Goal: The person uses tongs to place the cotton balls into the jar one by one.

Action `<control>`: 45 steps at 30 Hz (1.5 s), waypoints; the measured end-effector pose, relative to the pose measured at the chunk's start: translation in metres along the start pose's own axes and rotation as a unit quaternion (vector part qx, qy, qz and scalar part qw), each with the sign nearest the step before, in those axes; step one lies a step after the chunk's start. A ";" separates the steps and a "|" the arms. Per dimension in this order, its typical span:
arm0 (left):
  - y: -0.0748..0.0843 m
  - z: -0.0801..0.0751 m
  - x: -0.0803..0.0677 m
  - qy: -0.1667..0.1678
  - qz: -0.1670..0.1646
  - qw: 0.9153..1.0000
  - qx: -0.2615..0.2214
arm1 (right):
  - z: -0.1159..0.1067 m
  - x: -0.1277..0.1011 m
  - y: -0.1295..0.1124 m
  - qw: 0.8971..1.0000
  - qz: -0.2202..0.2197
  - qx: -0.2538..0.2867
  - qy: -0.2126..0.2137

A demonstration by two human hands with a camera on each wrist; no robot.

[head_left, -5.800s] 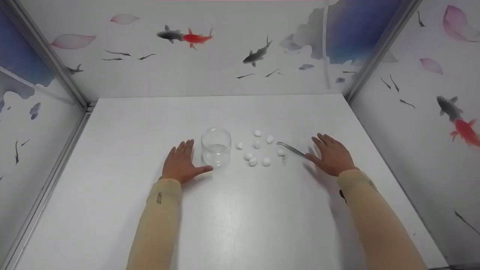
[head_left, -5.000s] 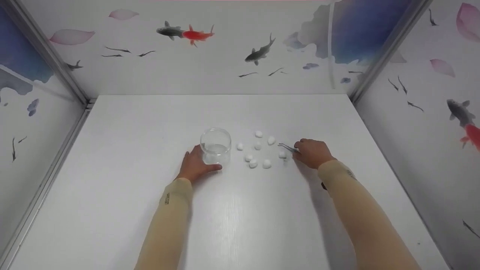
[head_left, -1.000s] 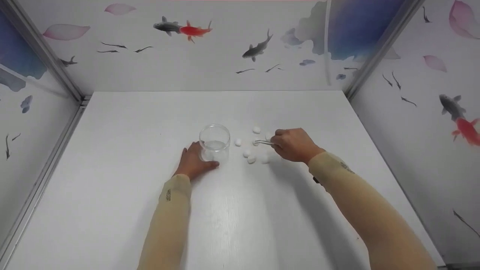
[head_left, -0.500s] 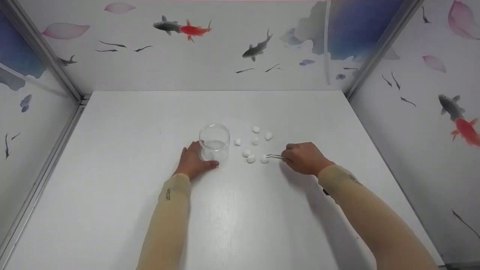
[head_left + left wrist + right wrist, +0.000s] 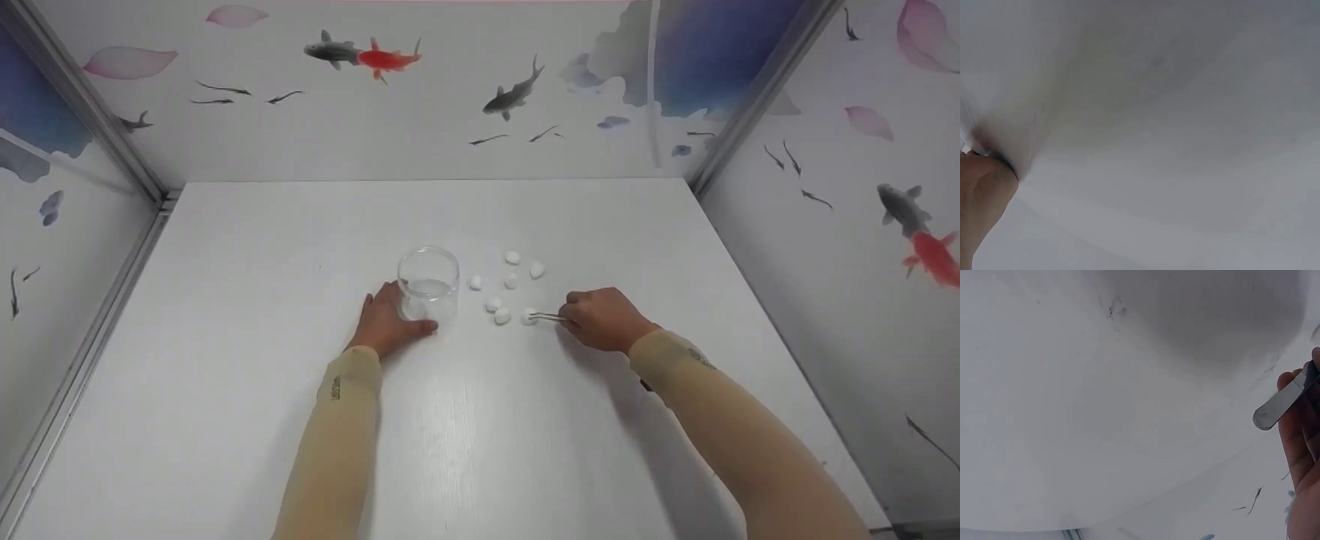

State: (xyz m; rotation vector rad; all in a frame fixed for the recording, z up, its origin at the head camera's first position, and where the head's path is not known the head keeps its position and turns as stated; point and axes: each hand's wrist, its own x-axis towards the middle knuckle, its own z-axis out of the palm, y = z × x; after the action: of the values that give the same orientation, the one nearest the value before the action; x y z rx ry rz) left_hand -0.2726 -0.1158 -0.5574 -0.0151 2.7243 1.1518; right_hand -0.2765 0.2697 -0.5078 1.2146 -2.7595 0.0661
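Left hand (image 5: 384, 326) wrapped round glass jar (image 5: 428, 283), steadying it; right hand (image 5: 598, 320) pinching tweezers (image 5: 548, 316), tips closed on near-right cotton ball (image 5: 529, 316); other cotton balls (image 5: 511, 280) just right of jar.

Head view overhead; wrist views close, upward
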 end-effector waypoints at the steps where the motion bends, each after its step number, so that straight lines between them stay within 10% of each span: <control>1: 0.000 0.000 0.000 0.000 0.002 1.000 -0.001 | 0.000 0.001 0.000 1.000 0.001 0.001 0.000; 20: 0.001 -0.004 -0.001 0.003 0.010 1.000 -0.006 | -0.020 0.016 0.008 0.997 -0.028 0.003 0.072; 45: 0.000 0.000 -0.001 0.008 0.017 1.000 0.001 | -0.067 0.120 -0.053 0.990 -0.086 -0.023 0.110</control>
State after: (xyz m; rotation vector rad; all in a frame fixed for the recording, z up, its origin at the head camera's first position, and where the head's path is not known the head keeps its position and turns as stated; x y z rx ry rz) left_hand -0.2721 -0.1163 -0.5573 0.0220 2.7501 1.1636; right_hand -0.3112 0.1524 -0.4258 1.3411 -2.4473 0.1121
